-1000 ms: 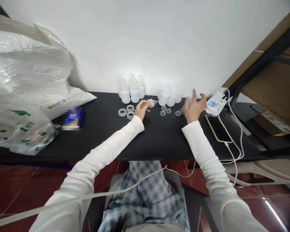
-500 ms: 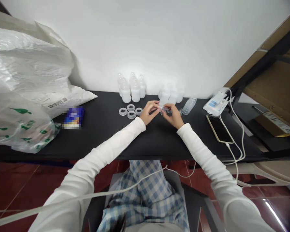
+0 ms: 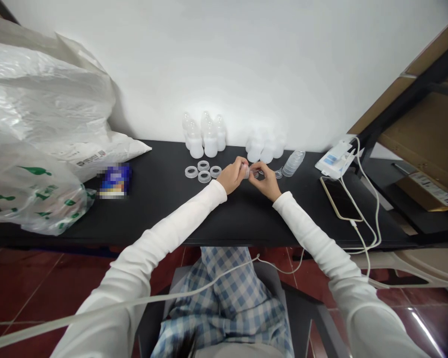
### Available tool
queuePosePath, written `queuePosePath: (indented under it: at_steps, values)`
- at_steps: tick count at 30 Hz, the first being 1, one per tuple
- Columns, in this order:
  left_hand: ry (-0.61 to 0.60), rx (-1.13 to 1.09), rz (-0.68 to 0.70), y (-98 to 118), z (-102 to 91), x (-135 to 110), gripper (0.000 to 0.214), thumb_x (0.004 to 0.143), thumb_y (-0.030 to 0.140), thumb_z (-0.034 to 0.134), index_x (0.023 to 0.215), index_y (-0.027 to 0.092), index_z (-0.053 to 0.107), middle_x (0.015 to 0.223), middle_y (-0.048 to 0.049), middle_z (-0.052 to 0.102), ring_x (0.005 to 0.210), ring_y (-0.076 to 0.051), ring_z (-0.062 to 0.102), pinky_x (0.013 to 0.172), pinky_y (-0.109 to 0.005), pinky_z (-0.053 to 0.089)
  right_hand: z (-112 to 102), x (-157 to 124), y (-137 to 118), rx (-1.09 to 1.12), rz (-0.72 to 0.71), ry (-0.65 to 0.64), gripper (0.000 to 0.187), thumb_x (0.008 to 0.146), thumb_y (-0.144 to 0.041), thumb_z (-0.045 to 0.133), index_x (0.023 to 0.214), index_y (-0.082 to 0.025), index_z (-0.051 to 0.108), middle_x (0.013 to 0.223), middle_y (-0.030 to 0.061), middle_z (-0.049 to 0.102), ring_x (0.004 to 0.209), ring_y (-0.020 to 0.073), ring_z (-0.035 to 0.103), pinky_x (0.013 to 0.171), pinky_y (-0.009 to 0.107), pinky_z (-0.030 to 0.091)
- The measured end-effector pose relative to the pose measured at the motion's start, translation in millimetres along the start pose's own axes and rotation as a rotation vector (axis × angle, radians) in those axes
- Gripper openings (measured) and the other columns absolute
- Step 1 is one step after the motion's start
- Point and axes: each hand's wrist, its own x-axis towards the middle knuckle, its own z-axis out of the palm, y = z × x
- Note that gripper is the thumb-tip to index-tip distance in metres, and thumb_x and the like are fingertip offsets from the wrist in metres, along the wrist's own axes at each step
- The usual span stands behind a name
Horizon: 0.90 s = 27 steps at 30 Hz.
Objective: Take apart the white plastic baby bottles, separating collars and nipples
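Observation:
Just above the black table my left hand is closed around a translucent bottle ring, its fingers covering part of it. My right hand pinches a small clear piece, probably a silicone bottle teat, against the ring's right side. Several loose translucent rings lie flat to the left of my left hand. Behind my right hand are more small clear pieces, partly hidden by the fingers. A stack of clear domed caps lies tilted to the right of them.
Capped baby bottles stand by the wall, left of several white bottle bodies. Plastic bags and a blurred blue packet are at left. A phone, white cables and a white box are at right.
My left hand has turned, with its fingers curling further around the ring. My right fingers have shifted slightly and now pinch the clear piece close at the ring's side.

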Motion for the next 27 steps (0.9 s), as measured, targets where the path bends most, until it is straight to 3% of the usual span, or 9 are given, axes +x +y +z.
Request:
queuePosePath:
  at_steps: [5,8,10,13,19,23,27]
  values:
    - [0.224,0.054,-0.134,-14,-25.2,9,0.023,0.099,0.041,0.047,0.092,0.023,0.059,0.07,0.0004,0.058,0.065,-0.016,0.059,0.08,-0.03,0.049,-22,5,9,-0.181,-0.124,-0.107,0.016,0.092,-0.028,0.047,0.101,-0.024,0.06,0.104,0.0089,0.066,0.1,0.0219,0.062,0.09,0.039,0.052]
    - [0.322,0.141,-0.144,-25,-44.9,16,0.02,0.093,0.038,0.057,0.105,0.022,0.059,0.084,-0.0021,0.061,0.075,-0.017,0.061,0.085,-0.032,0.05,-42,8,20,-0.292,-0.066,-0.075,0.023,0.092,-0.03,0.049,0.11,-0.022,0.059,0.101,0.0089,0.065,0.095,0.0225,0.061,0.087,0.039,0.051]
    - [0.291,0.244,-0.116,-32,-53.1,19,0.026,0.088,0.032,0.063,0.111,0.021,0.058,0.103,-0.0065,0.061,0.09,-0.019,0.063,0.09,-0.034,0.05,-53,9,25,-0.389,-0.055,-0.135,0.026,0.09,-0.029,0.051,0.113,-0.02,0.059,0.099,0.0095,0.064,0.093,0.0236,0.06,0.086,0.04,0.048]
    - [0.171,0.409,-0.122,-38,-56.6,20,0.022,0.084,0.023,0.064,0.105,0.019,0.061,0.117,-0.0111,0.055,0.104,-0.023,0.062,0.098,-0.037,0.048,-63,8,28,-0.552,-0.03,-0.2,0.028,0.086,-0.03,0.056,0.112,-0.02,0.062,0.108,0.0126,0.061,0.1,0.0277,0.056,0.089,0.044,0.042]
    - [0.022,0.666,-0.237,-45,-56.8,17,0.011,0.086,0.029,0.06,0.092,0.019,0.063,0.108,-0.0119,0.058,0.099,-0.029,0.063,0.093,-0.044,0.048,-68,2,30,-0.701,-0.006,-0.223,0.028,0.079,-0.026,0.062,0.107,-0.022,0.065,0.126,0.0143,0.051,0.121,0.0361,0.044,0.102,0.055,0.03]
    - [0.063,0.743,-0.277,-50,-57.8,17,0.014,0.084,0.032,0.062,0.077,0.02,0.061,0.093,-0.0128,0.062,0.104,-0.035,0.059,0.097,-0.05,0.043,-65,-2,35,-0.701,-0.008,-0.284,0.03,0.076,-0.018,0.061,0.104,-0.024,0.069,0.129,0.0136,0.05,0.126,0.0369,0.041,0.105,0.06,0.026]
    - [0.175,0.718,-0.274,-43,-58.8,16,0.011,0.085,0.03,0.061,0.081,0.02,0.062,0.102,-0.0144,0.062,0.112,-0.036,0.057,0.101,-0.051,0.042,-62,-2,34,-0.679,-0.022,-0.309,0.032,0.078,-0.014,0.057,0.104,-0.027,0.072,0.129,0.0122,0.051,0.126,0.0351,0.041,0.105,0.059,0.026]
